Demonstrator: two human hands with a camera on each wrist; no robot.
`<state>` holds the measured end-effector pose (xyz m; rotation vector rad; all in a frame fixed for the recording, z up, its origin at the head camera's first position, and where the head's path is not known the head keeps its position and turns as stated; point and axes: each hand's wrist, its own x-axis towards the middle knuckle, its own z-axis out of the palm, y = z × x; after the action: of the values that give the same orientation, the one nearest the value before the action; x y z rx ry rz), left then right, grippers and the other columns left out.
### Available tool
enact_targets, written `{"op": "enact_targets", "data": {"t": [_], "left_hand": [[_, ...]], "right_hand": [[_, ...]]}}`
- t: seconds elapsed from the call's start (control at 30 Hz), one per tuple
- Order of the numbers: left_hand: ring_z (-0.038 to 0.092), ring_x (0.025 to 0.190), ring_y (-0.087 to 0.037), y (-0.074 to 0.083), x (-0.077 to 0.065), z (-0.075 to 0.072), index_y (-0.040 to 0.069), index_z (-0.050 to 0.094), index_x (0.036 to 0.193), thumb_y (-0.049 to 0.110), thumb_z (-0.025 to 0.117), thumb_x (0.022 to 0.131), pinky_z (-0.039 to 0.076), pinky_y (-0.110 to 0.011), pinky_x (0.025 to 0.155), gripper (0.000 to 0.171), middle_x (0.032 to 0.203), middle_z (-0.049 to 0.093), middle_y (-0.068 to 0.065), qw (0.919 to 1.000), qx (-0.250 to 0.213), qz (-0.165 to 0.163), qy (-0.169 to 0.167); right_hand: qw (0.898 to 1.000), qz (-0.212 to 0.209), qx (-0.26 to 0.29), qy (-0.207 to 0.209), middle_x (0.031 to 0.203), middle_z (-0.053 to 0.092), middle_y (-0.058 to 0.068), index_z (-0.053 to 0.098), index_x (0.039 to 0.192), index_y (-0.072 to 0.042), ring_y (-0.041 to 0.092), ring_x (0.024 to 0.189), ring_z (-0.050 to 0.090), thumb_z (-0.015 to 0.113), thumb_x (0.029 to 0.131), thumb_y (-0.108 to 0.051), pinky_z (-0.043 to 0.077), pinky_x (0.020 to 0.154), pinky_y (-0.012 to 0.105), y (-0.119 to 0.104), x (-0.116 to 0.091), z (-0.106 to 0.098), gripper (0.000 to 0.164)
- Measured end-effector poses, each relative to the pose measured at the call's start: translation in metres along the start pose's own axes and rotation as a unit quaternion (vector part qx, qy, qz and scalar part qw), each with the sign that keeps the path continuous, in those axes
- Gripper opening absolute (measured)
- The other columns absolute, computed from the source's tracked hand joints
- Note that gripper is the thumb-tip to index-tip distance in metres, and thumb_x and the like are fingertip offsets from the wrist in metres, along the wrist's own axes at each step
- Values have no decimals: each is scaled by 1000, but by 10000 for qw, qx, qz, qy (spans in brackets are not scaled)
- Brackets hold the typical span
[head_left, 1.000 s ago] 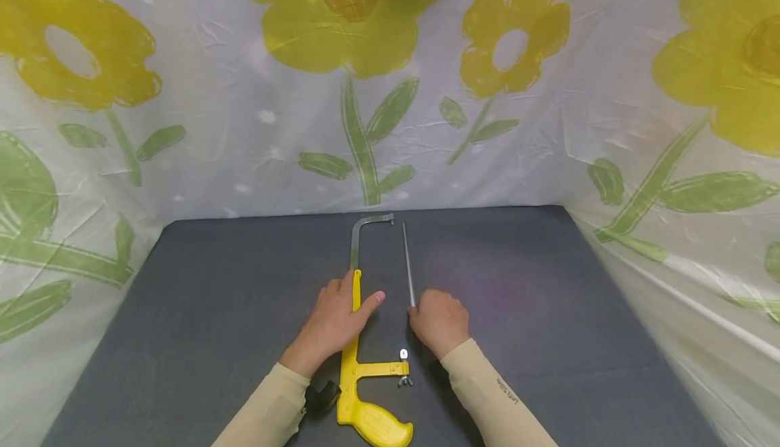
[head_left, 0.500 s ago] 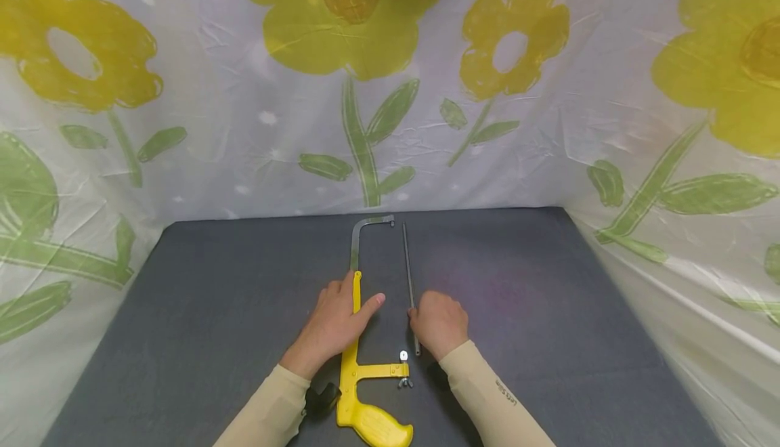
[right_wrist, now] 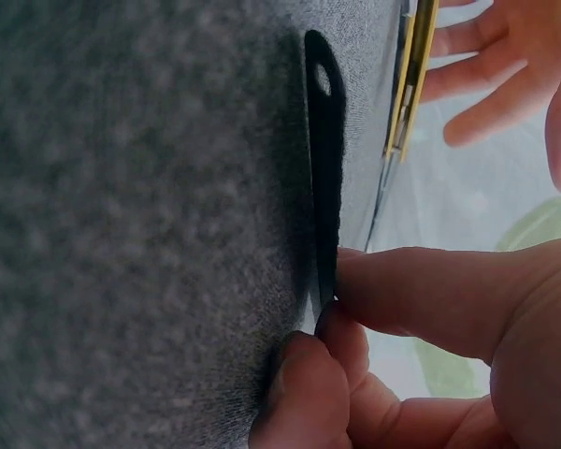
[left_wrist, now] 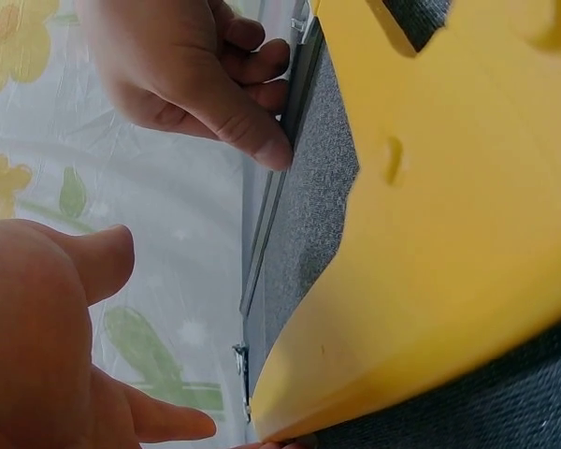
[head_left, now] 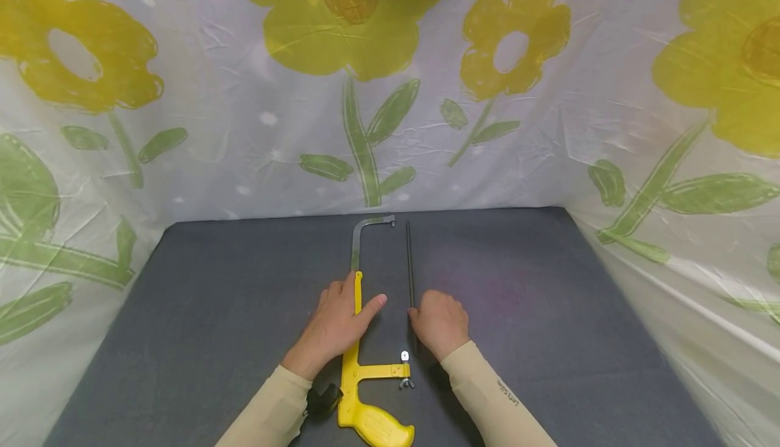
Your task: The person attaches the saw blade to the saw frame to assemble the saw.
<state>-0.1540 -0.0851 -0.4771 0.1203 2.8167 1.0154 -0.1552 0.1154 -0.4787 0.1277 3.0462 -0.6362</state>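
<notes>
A yellow hacksaw frame (head_left: 349, 372) with a steel front bow lies lengthwise on the grey cloth, its handle toward me. Across its upper bar rests my left hand (head_left: 332, 318), thumb out to the right. The right wrist view shows that hand's fingers (right_wrist: 496, 103) spread and straight. To the right of the frame, my right hand (head_left: 441, 322) pinches a thin hacksaw blade (head_left: 409, 257) between thumb and fingers. The blade points away from me, roughly parallel to the frame. In the right wrist view its near end, dark with a hole (right_wrist: 327, 140), sticks out past the fingertips, close over the cloth.
A wing nut (head_left: 406, 383) and a blade pin (head_left: 405, 355) sit on the frame's rear arm. Grey cloth (head_left: 548, 338) covers the table. Around its back and sides hangs a white flower-printed curtain (head_left: 244, 129). Something black (head_left: 323, 399) shows by the left cuff.
The blade has turned in my right hand, going from shiny to dark, and its far end has swung slightly right. The left hand and the hacksaw frame have kept their places.
</notes>
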Motion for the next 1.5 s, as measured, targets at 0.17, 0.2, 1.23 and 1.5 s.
{"op": "enact_targets", "data": {"t": [0.17, 0.2, 1.23, 1.5], "left_hand": [[47, 143, -45, 0, -1, -1, 4, 28, 171, 69, 58, 102, 46, -68, 114, 99, 159, 45, -29, 10000, -9, -55, 1], [47, 142, -45, 0, -1, -1, 5, 28, 171, 69, 59, 102, 47, -68, 114, 99, 159, 45, -29, 10000, -10, -66, 8], [48, 141, -44, 1, -1, 2, 4, 29, 170, 67, 60, 102, 49, -66, 113, 98, 158, 46, -29, 9999, 52, -69, 60], [49, 140, -43, 1, -2, 2, 4, 30, 170, 67, 60, 102, 50, -65, 112, 98, 158, 47, -28, 9999, 67, -76, 69]], "right_hand": [[9998, -35, 152, 94, 57, 45, -1, 55, 56, -15, 20, 53, 48, 82, 94, -23, 39, 49, 38, -1, 1, 0, 47], [9997, -25, 210, 86, 56, 43, -2, 54, 55, -15, 19, 53, 47, 81, 94, -23, 38, 49, 37, -2, 2, 0, 48], [9937, -140, 1022, -440, 82, 68, 4, 71, 96, -7, 19, 69, 59, 84, 92, -17, 50, 63, 35, 13, 13, -5, 18], [9855, 50, 1473, -835, 77, 68, 3, 73, 97, -6, 15, 60, 65, 80, 96, -17, 50, 57, 30, 14, 16, -8, 13]]}}
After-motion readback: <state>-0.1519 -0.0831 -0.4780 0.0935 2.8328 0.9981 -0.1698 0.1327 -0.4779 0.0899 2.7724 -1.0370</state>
